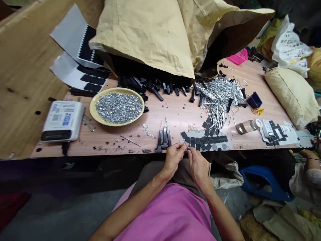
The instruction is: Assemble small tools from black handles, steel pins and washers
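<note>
Left hand and right hand pinch a metal rod. Three black handles lie just left — lengthwise near-to-far, left hand nearer.

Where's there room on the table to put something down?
The wood-grain tabletop has a mostly bare patch, just specks, between the round yellow bowl and the heaped silver metal rods. Another lies between the small dark-blue box and the stuffed beige sack. It's crowded just past the right hand, with flat black pads.
</note>
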The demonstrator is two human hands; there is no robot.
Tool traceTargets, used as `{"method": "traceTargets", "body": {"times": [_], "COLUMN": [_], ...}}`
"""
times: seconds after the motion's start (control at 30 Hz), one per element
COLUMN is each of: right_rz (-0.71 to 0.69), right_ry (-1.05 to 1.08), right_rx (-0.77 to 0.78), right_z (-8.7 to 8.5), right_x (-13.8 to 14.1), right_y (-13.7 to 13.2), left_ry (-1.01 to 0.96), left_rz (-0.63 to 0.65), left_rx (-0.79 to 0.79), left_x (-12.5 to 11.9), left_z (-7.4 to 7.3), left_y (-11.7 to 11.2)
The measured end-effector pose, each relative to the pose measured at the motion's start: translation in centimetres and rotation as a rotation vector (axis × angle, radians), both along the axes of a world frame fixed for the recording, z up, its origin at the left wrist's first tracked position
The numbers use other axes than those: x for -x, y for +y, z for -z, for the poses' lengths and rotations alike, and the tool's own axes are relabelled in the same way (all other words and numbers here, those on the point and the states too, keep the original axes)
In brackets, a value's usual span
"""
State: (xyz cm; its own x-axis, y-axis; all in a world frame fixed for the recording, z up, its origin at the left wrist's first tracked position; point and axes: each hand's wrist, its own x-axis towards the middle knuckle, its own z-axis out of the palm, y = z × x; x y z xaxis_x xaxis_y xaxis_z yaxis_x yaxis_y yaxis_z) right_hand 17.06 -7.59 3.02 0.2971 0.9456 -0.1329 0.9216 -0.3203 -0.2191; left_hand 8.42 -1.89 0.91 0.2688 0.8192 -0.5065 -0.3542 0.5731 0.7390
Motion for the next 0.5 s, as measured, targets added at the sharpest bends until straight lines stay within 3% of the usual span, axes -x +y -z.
{"method": "traceTargets", "body": {"times": [0.1,0.27,0.4,0.5], "right_rz": [0.008,0.133,0.160,0.155], "right_ry": [-0.115,-0.329,-0.371,-0.354], "right_rx": [0.042,0.114,0.202,0.230], "right_z": [0.8,2.8,3.2,3.2], "right_x": [-1.0,-4.3,-6.1,-5.7], "right_y": [-1.2,-2.0,-2.2,-2.2], "left_ry": [0.013,0.067,0.089,0.096], "left_rz": [0.060,0.301,0.351,0.372], "left_rx": [0.039,0.115,0.088,0.089], "left_x": [-0.9,-0.9,-0.2,0.3], "left_z": [0.3,1.5,2.2,2.5], "left_y": [-1.4,-3.6,-4.3,-4.4]}}
